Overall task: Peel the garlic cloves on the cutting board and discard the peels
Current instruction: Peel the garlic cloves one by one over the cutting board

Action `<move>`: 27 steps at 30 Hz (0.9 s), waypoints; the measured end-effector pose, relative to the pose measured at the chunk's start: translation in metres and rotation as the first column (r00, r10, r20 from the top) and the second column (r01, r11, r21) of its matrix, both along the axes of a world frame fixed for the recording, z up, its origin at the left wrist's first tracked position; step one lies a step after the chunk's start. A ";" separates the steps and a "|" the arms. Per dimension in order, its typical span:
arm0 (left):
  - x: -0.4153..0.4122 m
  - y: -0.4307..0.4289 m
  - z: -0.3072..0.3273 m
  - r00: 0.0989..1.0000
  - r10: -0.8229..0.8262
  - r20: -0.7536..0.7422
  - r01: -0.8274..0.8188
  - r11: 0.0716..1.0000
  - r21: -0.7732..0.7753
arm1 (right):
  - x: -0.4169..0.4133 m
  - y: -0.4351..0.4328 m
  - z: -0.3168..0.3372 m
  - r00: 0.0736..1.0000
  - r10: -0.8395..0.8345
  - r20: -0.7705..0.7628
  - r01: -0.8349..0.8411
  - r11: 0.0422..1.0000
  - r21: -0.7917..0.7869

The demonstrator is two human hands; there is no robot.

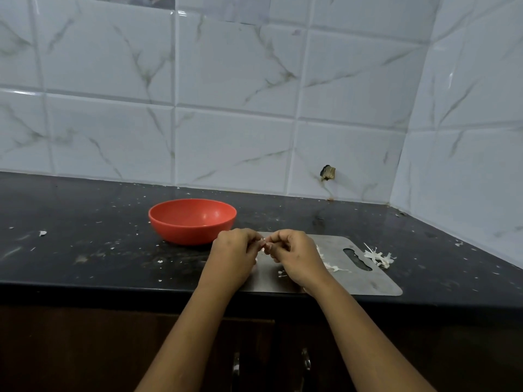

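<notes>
Garlic clove [263,245] pinched over the cutting board [368,284], near its left end
Left hand [235,250] and right hand [294,256] each have a curled grip pinching it from either side; loose peels [379,257] lie by the board's right end, red bowl [192,222] just behind.

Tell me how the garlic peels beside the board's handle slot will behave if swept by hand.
The garlic peels look thin and wispy, so probably very light and floppy, apt to scatter. The cutting board looks smooth metal, so they'd likely slide easily.
</notes>
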State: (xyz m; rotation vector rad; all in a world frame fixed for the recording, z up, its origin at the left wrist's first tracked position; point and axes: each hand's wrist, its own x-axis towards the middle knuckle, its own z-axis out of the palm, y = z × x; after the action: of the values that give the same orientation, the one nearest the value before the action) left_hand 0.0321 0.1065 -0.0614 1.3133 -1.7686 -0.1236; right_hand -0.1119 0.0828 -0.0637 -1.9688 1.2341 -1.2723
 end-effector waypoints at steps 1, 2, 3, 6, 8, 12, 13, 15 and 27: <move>-0.002 0.001 0.000 0.999 0.021 0.036 -0.020 1.000 -0.024 | 0.000 0.000 0.000 0.999 -0.007 -0.041 0.007 1.000 -0.011; -0.004 0.002 0.000 0.998 0.031 0.051 -0.029 0.999 -0.044 | 0.000 0.000 0.000 0.997 -0.015 -0.075 0.014 1.000 -0.021; -0.005 0.003 0.000 0.999 0.030 0.041 -0.027 0.998 -0.059 | 0.000 0.000 0.000 0.994 -0.026 -0.102 0.023 0.999 -0.033; -0.003 0.003 0.001 0.998 0.015 -0.062 -0.018 0.999 -0.051 | 0.002 0.000 0.000 0.982 -0.050 -0.185 0.039 0.997 -0.061; -0.002 0.003 0.001 0.996 0.012 -0.088 -0.017 0.998 -0.057 | 0.004 0.000 0.001 0.973 -0.045 -0.226 0.032 0.998 -0.060; -0.003 0.002 -0.002 0.999 0.018 -0.039 -0.023 0.991 -0.128 | 0.005 0.003 0.004 0.957 -0.024 -0.288 0.000 0.997 -0.083; -0.003 0.001 -0.003 0.999 0.021 -0.031 -0.025 0.990 -0.139 | 0.005 0.005 0.004 0.956 -0.023 -0.291 -0.005 0.996 -0.094; -0.003 0.000 -0.002 0.999 0.033 -0.027 -0.037 0.988 -0.147 | 0.005 0.008 0.004 0.959 -0.030 -0.283 -0.003 0.993 -0.117; 0.001 0.001 0.003 0.870 -0.011 -0.492 0.073 0.992 0.106 | 0.006 0.012 0.002 0.959 -0.062 -0.276 -0.001 0.975 -0.223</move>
State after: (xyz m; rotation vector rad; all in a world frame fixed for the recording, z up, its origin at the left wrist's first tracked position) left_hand 0.0335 0.1073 -0.0582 1.1948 -1.3650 -0.5516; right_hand -0.1062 0.0943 -0.0615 -2.3669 1.3042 -1.2200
